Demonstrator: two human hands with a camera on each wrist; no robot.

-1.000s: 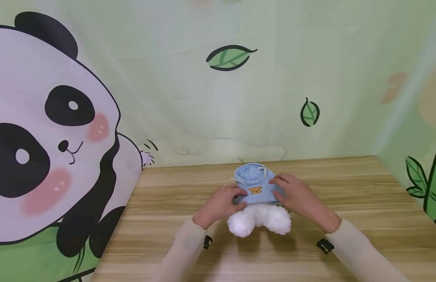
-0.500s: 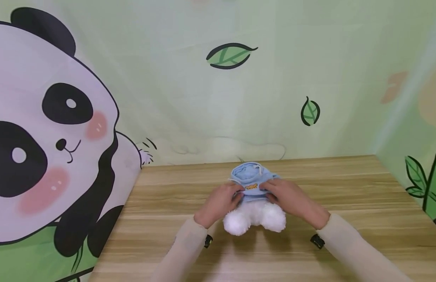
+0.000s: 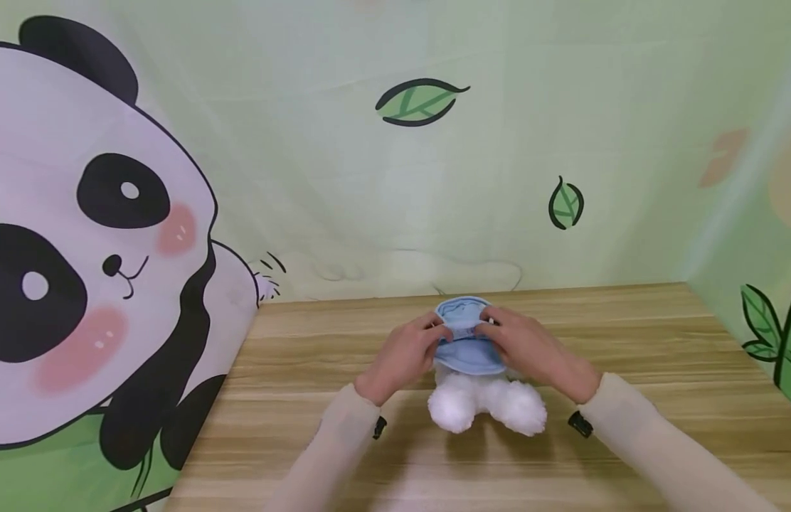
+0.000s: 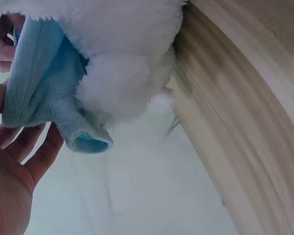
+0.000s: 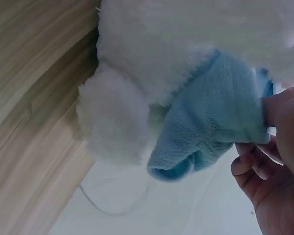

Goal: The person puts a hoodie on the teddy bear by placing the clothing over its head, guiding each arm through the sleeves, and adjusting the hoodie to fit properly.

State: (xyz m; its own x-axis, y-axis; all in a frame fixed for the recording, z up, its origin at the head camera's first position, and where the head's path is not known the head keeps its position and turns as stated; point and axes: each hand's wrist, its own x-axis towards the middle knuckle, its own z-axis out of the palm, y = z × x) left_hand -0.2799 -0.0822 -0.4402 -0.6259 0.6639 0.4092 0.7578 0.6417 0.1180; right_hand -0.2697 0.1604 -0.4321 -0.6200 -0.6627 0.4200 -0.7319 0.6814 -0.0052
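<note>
A white fluffy plush toy (image 3: pixel 475 405) sits on the table, two rounded legs toward me. Over its upper part lies a small light-blue hoodie (image 3: pixel 470 355), its front folded up and its hood opening at the far end. My left hand (image 3: pixel 405 352) pinches the hoodie's left side, and my right hand (image 3: pixel 530 348) pinches the right side close by. In the left wrist view a hoodie sleeve (image 4: pixel 85 129) hangs free below the plush's arm. The right wrist view shows the other sleeve (image 5: pixel 171 164) hanging the same way, with my thumb and fingers on the hem.
The wood-grain table (image 3: pixel 306 370) extends around the plush. Behind it stands a pale green backdrop (image 3: pixel 306 142) printed with leaves and a large cartoon panda (image 3: pixel 56 249) on the left. A dark wrist strap buckle (image 3: pixel 580 424) shows under my right sleeve.
My hands have moved up the hoodie and closer together. Its lower front is now folded upward, and the orange print has gone out of sight. The plush has shifted slightly to the right.
</note>
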